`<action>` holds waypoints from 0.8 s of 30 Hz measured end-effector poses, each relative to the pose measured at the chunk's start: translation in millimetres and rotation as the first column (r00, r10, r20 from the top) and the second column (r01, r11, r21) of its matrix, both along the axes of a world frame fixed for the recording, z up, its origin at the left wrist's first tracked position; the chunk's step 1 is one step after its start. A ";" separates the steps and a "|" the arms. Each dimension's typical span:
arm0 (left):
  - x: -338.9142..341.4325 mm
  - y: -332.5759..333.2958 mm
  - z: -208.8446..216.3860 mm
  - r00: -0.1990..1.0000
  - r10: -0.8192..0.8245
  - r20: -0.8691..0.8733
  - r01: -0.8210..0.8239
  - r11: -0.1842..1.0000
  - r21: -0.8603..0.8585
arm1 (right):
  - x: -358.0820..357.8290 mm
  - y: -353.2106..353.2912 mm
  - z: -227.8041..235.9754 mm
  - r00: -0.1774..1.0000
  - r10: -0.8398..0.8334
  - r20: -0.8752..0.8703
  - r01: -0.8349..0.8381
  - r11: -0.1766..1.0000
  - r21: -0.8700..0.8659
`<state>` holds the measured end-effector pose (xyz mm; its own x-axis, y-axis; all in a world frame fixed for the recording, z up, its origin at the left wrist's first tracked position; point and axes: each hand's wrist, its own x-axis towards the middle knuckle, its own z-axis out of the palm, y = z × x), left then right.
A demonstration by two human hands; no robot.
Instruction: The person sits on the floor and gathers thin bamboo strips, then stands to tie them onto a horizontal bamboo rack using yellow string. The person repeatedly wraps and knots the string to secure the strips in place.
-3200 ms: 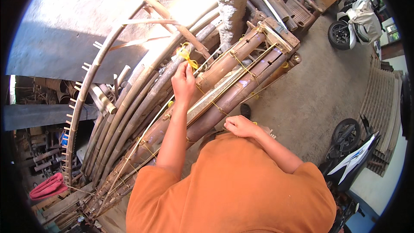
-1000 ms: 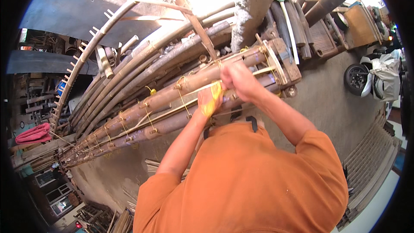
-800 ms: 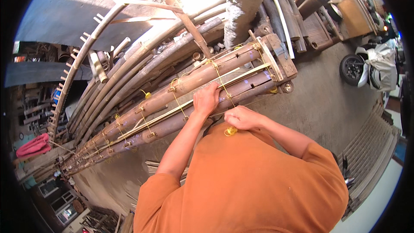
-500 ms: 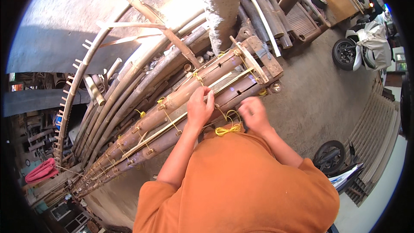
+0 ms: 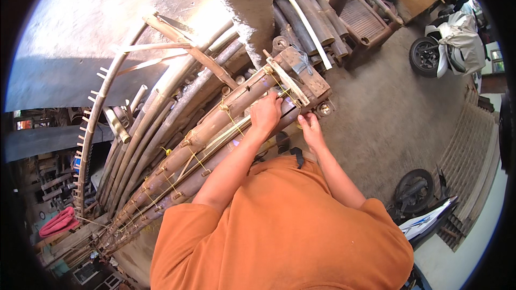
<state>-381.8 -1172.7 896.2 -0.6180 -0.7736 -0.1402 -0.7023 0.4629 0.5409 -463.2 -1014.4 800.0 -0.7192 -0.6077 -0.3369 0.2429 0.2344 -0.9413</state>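
Observation:
Two long brown bamboo poles (image 5: 207, 123) run side by side from the lower left toward me, tied across with yellow cord (image 5: 196, 156). Their near ends meet a wooden block (image 5: 309, 75) with a pale crosspiece (image 5: 288, 81). My left hand (image 5: 265, 113) is closed over the gap between the poles, just short of the crosspiece; what its fingers grip is hidden. Beside the end of the nearer pole, my right hand (image 5: 312, 130) has thumb and fingers drawn together at a bit of yellow cord under the pole.
More bamboo poles (image 5: 161, 110) lie beyond, below a curved pegged frame (image 5: 91, 113). A green-headed tool with a pale handle (image 5: 309, 19) leans on dark bamboo lengths. Motorbike wheels (image 5: 424, 56) stand on the concrete floor (image 5: 371, 113) to the right, near stacked slats (image 5: 467, 156).
Both hands have moved along the poles toward the block. My left hand has gone from an upright pinch to a closed grip. The looped yellow cord that hung by my waist is out of sight.

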 end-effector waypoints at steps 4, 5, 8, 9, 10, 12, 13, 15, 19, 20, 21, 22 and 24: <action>-3.6 -0.1 -1.7 0.999 -0.013 0.042 0.014 0.999 -0.035 | 3.9 3.3 23.6 0.948 0.112 0.297 -0.111 0.994 -0.019; -3.9 0.1 -1.9 1.000 -0.003 0.013 0.003 0.999 -0.039 | -8.0 11.3 27.9 0.916 0.226 0.330 -0.232 0.972 -0.022; -3.8 1.4 -1.3 0.998 0.049 -0.041 -0.049 0.999 0.000 | -24.4 5.4 81.9 0.843 0.264 0.468 -0.292 0.956 -0.013; -3.7 3.3 -0.8 0.998 0.051 -0.035 -0.051 0.999 0.012 | -26.2 1.3 99.0 0.827 0.218 0.518 -0.255 0.967 0.001; -5.0 2.9 1.1 0.998 0.053 -0.033 -0.052 0.999 0.016 | -29.0 -4.7 99.5 0.857 0.200 0.475 -0.253 0.966 0.049; -6.3 4.3 3.8 0.998 0.048 -0.038 -0.047 0.999 0.021 | -32.0 -5.1 76.3 0.900 0.260 0.350 -0.303 0.950 0.072; -4.5 4.5 3.6 0.998 0.047 -0.046 -0.047 0.999 0.018 | -31.1 -11.3 76.8 0.910 0.298 0.288 -0.333 0.939 0.082; -6.0 0.6 1.7 0.998 0.044 -0.047 -0.044 0.999 0.005 | -30.5 -13.3 83.0 0.944 0.279 0.177 -0.275 0.960 -0.048; -6.6 3.3 -6.8 0.997 0.053 -0.055 -0.054 0.998 -0.013 | -35.4 -11.1 101.7 0.938 0.319 0.133 -0.271 0.918 -0.289; -7.2 1.5 -7.3 0.996 0.054 -0.066 -0.056 0.998 -0.024 | -38.4 -10.9 120.9 0.938 0.345 0.030 -0.328 0.913 -0.241; -6.1 1.1 -7.7 0.996 0.054 -0.070 -0.056 0.998 -0.030 | -41.0 -9.3 142.1 0.927 0.370 -0.066 -0.376 0.908 -0.184; -3.7 0.2 -9.2 1.000 0.011 -0.014 -0.012 0.997 -0.077 | -49.8 -17.6 165.4 0.913 0.381 -0.145 -0.403 0.894 -0.193; -2.3 3.1 -8.1 0.999 0.035 0.009 -0.034 0.998 -0.057 | -55.6 -53.8 188.8 0.892 0.289 -0.347 -0.395 0.871 -0.291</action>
<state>-384.1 -1169.6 888.1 -0.5895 -0.8014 -0.1015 -0.7235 0.4679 0.5076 -518.8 -1068.2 988.8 -0.4750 -0.8709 0.1258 -0.0808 -0.0992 -0.9918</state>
